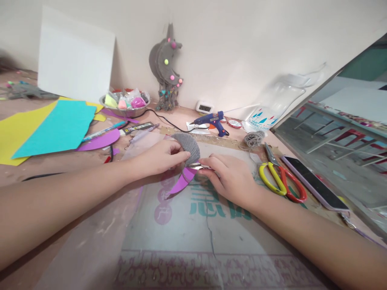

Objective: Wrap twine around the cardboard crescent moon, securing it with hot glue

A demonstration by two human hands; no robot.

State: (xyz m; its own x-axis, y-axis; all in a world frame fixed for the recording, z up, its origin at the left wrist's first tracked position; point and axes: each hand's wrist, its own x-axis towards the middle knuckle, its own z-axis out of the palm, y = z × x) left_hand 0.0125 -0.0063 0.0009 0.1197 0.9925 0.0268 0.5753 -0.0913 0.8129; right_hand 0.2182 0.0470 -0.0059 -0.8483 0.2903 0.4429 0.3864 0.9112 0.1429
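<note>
My left hand [169, 155] pinches a crescent wound with grey yarn [190, 147] between thumb and fingers. The crescent's lower end is bare purple card [183, 181], its tip pointing down to the left. In my right hand [228, 173] is a small silver clipper [198, 165], held between thumb and forefinger. Its metal end lies against the crescent where grey yarn meets purple card. The clipper's rear part is hidden by my fingers. Both hands are over a board with printed lettering [178, 237] under a clear sheet.
Scissors [281, 177] and a phone [314, 183] lie right of my right hand, near a grey yarn ball [254, 139]. Behind are a blue glue gun [211, 121], a clear jug [272, 104] and a metal bowl [121, 110]. Coloured sheets [57, 127] lie left.
</note>
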